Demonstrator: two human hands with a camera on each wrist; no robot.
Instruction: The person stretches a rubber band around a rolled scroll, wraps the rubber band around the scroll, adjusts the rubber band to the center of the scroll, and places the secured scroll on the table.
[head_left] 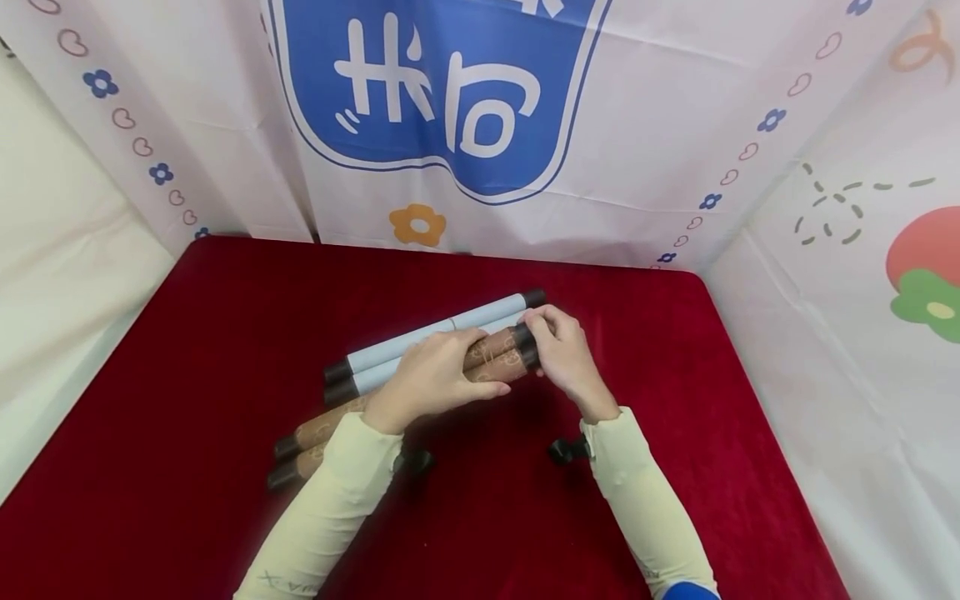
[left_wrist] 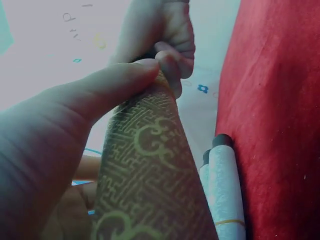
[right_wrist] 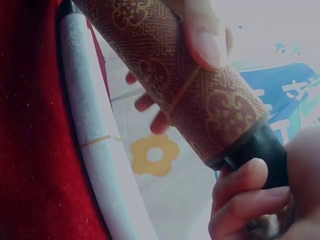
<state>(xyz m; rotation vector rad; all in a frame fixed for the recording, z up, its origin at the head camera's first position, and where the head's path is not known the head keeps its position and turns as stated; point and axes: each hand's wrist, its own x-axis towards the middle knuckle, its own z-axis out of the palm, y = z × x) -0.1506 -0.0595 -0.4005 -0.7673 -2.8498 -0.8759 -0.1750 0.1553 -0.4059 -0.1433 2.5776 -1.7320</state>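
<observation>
A brown patterned scroll (head_left: 498, 357), rolled from both ends into two side-by-side rolls with black end knobs (head_left: 285, 475), is held slanting upward to the right. My left hand (head_left: 431, 373) grips it round its middle, the thumb along the near roll. At its right end my right hand (head_left: 561, 354) holds the black knobs, fingers curled about them in the right wrist view. A thin rubber band (right_wrist: 186, 91) circles the brown scroll near that end. Just behind lies a light blue scroll (head_left: 420, 340), likewise a double roll, with its own band (right_wrist: 97, 142).
Dark red velvet cloth (head_left: 187, 375) covers the table. White printed curtains (head_left: 225, 150) enclose the back and both sides. A black wrist-camera piece (head_left: 567, 451) projects from the right cuff, another (head_left: 416, 461) from the left.
</observation>
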